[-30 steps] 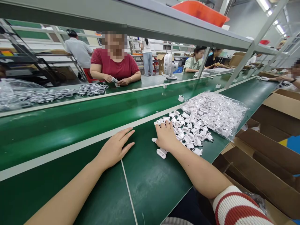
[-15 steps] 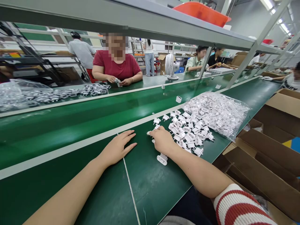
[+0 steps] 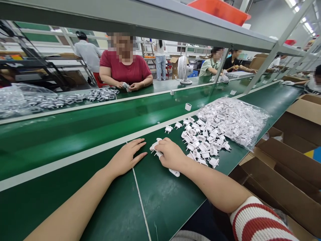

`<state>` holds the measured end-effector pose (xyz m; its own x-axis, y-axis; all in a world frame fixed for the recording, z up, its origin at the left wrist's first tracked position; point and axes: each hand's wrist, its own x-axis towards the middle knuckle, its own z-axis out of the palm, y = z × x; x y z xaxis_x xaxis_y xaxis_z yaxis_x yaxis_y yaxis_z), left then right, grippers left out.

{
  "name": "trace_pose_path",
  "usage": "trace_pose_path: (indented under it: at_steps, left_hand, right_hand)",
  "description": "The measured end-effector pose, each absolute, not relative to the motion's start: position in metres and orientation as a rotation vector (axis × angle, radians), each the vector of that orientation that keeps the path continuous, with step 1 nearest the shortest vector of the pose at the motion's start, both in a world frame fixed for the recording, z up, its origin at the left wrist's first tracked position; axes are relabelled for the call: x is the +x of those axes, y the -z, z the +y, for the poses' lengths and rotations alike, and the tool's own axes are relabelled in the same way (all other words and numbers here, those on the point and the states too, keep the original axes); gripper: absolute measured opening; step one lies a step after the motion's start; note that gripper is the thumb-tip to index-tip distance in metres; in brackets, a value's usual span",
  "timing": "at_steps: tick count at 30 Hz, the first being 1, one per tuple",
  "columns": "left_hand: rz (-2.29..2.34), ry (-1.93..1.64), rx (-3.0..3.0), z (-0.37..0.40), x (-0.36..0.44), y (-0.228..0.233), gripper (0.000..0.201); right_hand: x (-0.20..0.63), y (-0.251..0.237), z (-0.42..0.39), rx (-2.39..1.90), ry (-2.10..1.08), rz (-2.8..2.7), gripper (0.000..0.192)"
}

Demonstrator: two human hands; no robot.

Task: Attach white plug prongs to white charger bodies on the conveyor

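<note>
On the green table my left hand (image 3: 126,156) lies palm down, fingers stretched and holding nothing. To its right, my right hand (image 3: 170,152) is closed around a few white two-pin plug pieces (image 3: 155,146), whose ends and pins stick out past the fingers. Partly covered by that hand, another white plug piece (image 3: 175,172) rests on the table below it. Beyond the hand spreads a loose pile of the same plug pieces (image 3: 203,145), with pins pointing various ways.
A clear plastic bag (image 3: 235,120) full of white pieces lies behind the pile. White housings (image 3: 188,106) sit on the green conveyor belt (image 3: 100,117). Open cardboard boxes (image 3: 283,174) stand at the right edge. A metal shelf (image 3: 150,20) crosses overhead; a co-worker (image 3: 125,68) sits opposite.
My right hand has moved slightly nearer and gathered plug pieces that lay at its fingertips, with more now showing in its grasp. The left hand stays in place.
</note>
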<state>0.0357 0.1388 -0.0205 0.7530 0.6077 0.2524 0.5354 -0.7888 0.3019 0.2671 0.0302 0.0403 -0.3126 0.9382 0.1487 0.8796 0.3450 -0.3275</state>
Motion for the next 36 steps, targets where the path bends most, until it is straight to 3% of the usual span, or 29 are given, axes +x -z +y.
trace_pose_path:
  at_steps: [5, 10, 19, 25, 30, 36]
  left_hand:
    - [0.911, -0.509, 2.718, 0.138, 0.036, 0.019, 0.072]
    - [0.907, -0.499, 2.697, 0.139, 0.035, 0.019, 0.072]
    - [0.899, -0.54, 2.622, 0.138, 0.037, 0.016, 0.067]
    - [1.068, -0.704, 2.293, 0.138, 0.041, 0.017, 0.051]
    - [1.444, -0.772, 1.955, 0.162, 0.058, 0.007, 0.054]
    - [1.464, -0.71, 2.076, 0.215, 0.128, -0.028, 0.042]
  right_hand:
    - [0.26, -0.04, 0.024, -1.528, -0.26, -2.32, 0.024]
    - [0.26, -0.039, 0.024, -1.428, -0.24, -2.347, 0.028]
    - [0.26, -0.03, 0.023, -1.363, -0.207, -2.262, 0.019]
    - [0.257, -0.027, 0.021, -1.345, -0.203, -2.31, 0.036]
    - [0.256, -0.03, 0.019, -1.333, -0.169, -2.179, 0.043]
    - [0.254, -0.038, 0.014, -1.049, -0.001, -1.937, 0.03]
